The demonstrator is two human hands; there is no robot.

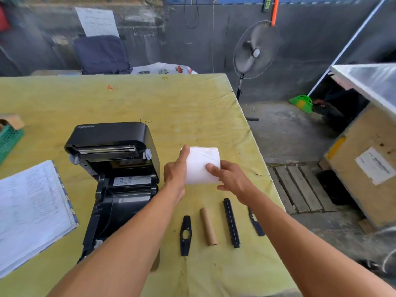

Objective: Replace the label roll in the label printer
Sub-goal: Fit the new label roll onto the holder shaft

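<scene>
With both bare forearms stretched out over the yellow cloth-covered table (128, 99), the person has a hand on either end of the fat white label roll (202, 165). The left hand (176, 171) is held flat and upright, fingers together and pointing away, pressed against the roll's left end. The right hand (230, 179) comes in from the right side, thumb laid on top of the paper and the other fingers wrapped around the far end, so it's basically sandwiched between the two hands. Can't tell if it's lifted or resting on the cloth.

The roll itself is plain white, lying sideways, with a loose edge of paper showing as a diagonal line across the top. It sits just right of the black plastic label printer (116, 179), not touching it. The printer's lid is flipped up and back, so the bay underneath is open and looks dark inside.

Count-wise: one full white roll, one bare brown cardboard tube (208, 227), one long black spindle bar (231, 222), and two black flat end pieces, one left of the tube (185, 235) and one partly hidden under the right forearm (256, 225). Those four lie side by side near the table's front edge, all apart from each other. One open book of written pages (32, 211) sits left of the printer.
</scene>
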